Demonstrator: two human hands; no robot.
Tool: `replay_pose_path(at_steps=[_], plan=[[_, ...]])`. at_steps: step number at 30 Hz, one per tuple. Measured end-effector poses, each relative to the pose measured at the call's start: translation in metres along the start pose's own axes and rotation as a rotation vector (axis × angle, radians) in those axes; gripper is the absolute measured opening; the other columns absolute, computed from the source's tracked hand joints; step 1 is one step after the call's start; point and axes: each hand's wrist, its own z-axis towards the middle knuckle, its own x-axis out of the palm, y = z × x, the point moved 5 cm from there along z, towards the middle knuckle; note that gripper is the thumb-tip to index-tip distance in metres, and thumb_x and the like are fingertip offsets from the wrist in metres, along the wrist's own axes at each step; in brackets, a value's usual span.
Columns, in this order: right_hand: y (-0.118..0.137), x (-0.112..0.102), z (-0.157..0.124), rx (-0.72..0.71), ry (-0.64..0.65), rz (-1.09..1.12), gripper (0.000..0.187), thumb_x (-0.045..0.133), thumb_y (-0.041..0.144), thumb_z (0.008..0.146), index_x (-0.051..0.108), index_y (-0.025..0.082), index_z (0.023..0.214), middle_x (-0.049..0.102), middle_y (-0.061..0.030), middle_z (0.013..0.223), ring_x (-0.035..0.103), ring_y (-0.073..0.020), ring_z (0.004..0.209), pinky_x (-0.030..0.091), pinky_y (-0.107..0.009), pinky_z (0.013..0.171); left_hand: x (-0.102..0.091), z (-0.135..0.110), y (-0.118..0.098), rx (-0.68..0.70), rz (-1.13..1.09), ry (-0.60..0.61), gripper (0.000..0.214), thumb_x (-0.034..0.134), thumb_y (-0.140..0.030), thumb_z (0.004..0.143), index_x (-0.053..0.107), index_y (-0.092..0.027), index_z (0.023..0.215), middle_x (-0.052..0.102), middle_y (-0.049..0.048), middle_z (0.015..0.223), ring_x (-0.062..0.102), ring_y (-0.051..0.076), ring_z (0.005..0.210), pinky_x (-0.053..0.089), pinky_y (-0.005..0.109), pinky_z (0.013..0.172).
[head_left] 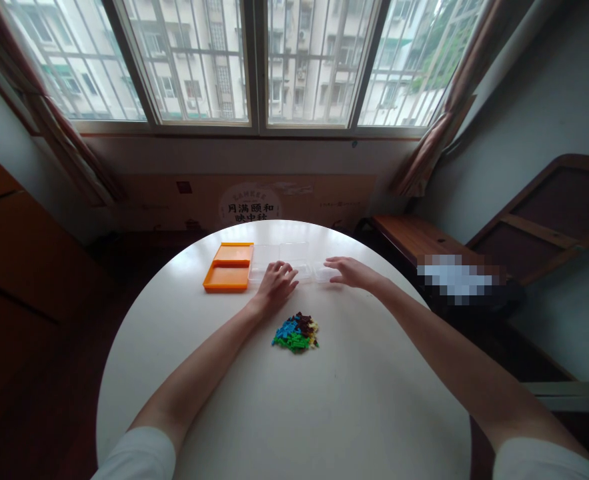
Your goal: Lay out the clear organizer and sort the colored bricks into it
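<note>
A small heap of coloured building bricks [297, 332], blue, green, yellow and dark red, lies in the middle of the round white table [284, 413]. Beyond it stands a clear plastic compartment box [294, 256]. My left hand [277, 283] rests with fingers spread on the near left edge of that box. My right hand [350, 271] lies flat at the box's right end, fingers stretched toward a small clear container [323, 272]. Neither hand holds anything.
An orange tray [228, 268] with two sections sits left of the clear box. A wooden bench [414, 237] stands to the right of the table, a dark cabinet [19, 267] to the left. Windows and curtains fill the far wall.
</note>
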Motion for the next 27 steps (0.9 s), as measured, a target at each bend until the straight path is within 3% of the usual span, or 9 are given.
replay_pose_path(at_steps=[7,11,16,27], plan=[[0.016,0.002,-0.011,-0.074,-0.055,-0.097,0.035,0.059,0.022,0.083,0.06,0.014,0.116,0.055,-0.0172,0.127,0.056,-0.0274,0.114,0.047,-0.038,0.093,0.009,0.037,-0.03,0.087,0.044,0.048,0.03,0.057,-0.046,0.081,0.062,-0.018,0.091,0.059,0.0083,0.096,0.047,0.025,0.099,0.031,0.039,0.087],[0.025,0.006,-0.013,-0.162,-0.057,-0.209,0.029,0.05,0.019,0.088,0.058,0.009,0.114,0.058,-0.0201,0.12,0.055,-0.0266,0.114,0.047,-0.038,0.09,0.016,0.052,-0.038,0.044,0.051,0.05,0.033,0.061,-0.049,0.078,0.057,-0.019,0.092,0.057,0.0081,0.098,0.048,0.024,0.095,0.032,0.037,0.082],[0.029,0.009,-0.016,-0.2,-0.041,-0.284,0.027,0.042,0.018,0.091,0.058,0.004,0.107,0.059,-0.0219,0.112,0.057,-0.0272,0.107,0.048,-0.037,0.085,0.023,0.052,-0.036,-0.047,-0.028,-0.001,0.041,0.061,-0.055,0.074,0.052,-0.021,0.093,0.055,0.0059,0.099,0.048,0.023,0.094,0.033,0.036,0.081],[0.024,-0.005,-0.014,-0.125,-0.006,-0.187,0.023,0.04,0.022,0.094,0.06,0.011,0.095,0.067,-0.0148,0.094,0.065,-0.0205,0.08,0.044,-0.027,0.07,0.029,0.049,-0.025,-0.136,-0.134,-0.11,0.057,0.073,-0.048,0.066,0.042,-0.022,0.105,0.047,0.0044,0.102,0.047,0.023,0.095,0.034,0.035,0.08]])
